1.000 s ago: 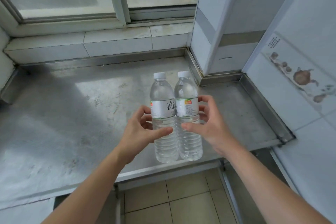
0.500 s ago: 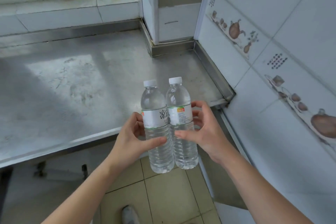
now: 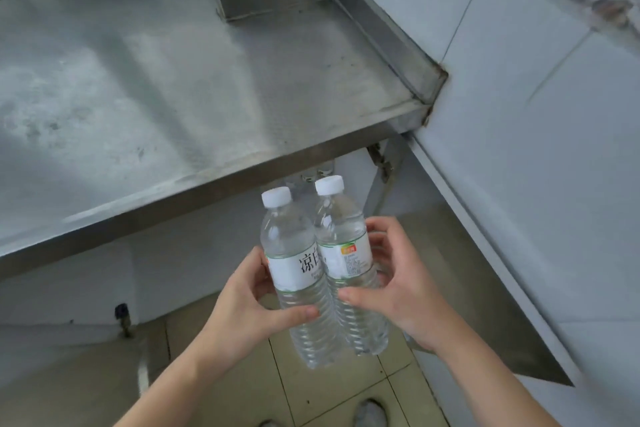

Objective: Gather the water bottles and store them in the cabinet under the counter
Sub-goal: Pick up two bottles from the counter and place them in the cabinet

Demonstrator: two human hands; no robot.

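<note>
Gathering looks done — left hand (image 3: pixel 249 305) and right hand (image 3: pixel 398 291) grip two bottles (image 3: pixel 322 274) below the counter (image 3: pixel 207 97); storing remains.

Clear plastic in our hands, dull steel above.
Our two ribbed bottles (image 3: pixel 304 274) look glossy with paper-like labels; the counter (image 3: pixel 194 80) is scuffed, matt metal.
</note>
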